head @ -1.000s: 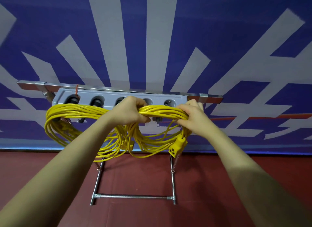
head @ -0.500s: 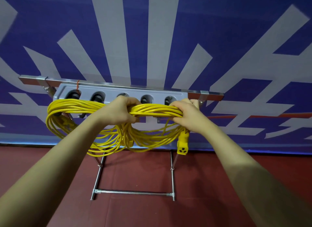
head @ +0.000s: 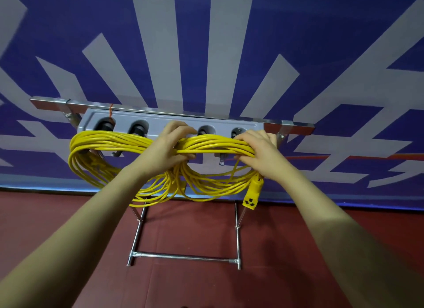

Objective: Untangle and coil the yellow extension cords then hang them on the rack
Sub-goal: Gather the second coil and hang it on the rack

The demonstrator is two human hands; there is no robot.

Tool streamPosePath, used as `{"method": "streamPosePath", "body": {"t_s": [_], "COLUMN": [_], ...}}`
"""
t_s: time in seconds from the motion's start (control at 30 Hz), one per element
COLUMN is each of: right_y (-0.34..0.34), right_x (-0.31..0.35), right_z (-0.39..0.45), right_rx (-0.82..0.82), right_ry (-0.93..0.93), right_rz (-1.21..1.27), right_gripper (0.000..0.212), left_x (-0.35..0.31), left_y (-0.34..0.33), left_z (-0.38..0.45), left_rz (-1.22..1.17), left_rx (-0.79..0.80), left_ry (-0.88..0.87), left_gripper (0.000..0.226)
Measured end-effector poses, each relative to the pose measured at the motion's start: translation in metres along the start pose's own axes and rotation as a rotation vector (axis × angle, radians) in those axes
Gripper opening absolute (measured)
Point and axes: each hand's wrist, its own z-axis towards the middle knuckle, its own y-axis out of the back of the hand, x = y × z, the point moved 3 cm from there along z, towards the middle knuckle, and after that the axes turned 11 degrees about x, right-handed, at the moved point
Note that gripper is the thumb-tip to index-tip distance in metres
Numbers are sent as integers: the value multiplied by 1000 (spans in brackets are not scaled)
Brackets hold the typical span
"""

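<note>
**Both hands grip a yellow cord coil at the rack**

Head view: a bundle of glossy yellow round-jacketed extension cord (head: pixel 215 144), wound in many parallel strands, lies across the front of a grey moulded plastic hook panel (head: pixel 179 124) with oval recesses holding dark round pegs. The panel hangs under a flat, shiny metal crossbar (head: pixel 296 124) on a stand of thin chromed tubes (head: pixel 183 257), joined near the floor by a horizontal rung. The coil's upper strands run tight and straight between the hands; its lower loops sag in loose, overlapping ovals in front of the stand. A second mass of yellow loops (head: pixel 91 161) hangs at the panel's left end, below the first two pegs. A chunky yellow moulded socket end (head: pixel 252 196), with dark slots on its face, dangles below the right wrist.

The left hand (head: pixel 167 149) is curled round the bundle near the panel's middle, fingers over the top and fingertips tucked beneath. The right hand (head: pixel 259 154) clamps the bundle's right end, fingers wrapped over the strands, close to the last peg.

Behind stands a matte blue wall with pale grey rays (head: pixel 229 44); below lies a dull dark red floor (head: pixel 298 239).
</note>
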Motion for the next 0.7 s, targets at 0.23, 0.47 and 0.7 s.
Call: {"method": "streamPosePath", "body": {"t_s": [0.23,0.47,0.7], "right_y": [-3,0,-8], "right_x": [1,10,15], "right_z": [-2,-6,-6], "right_rx": [-45,-193,-377], "right_ry": [-28,48,118], "right_rz": [66,398,180], "right_gripper": [49,28,29], "left_x": [6,1,6], "left_y": [7,15,3], "left_z": [-5,-17,-22], "left_rz": [87,-209,-196], "left_rx": [-5,-193,-372], "left_ry": [-54,-45,46], "left_gripper": [60,16,7]}}
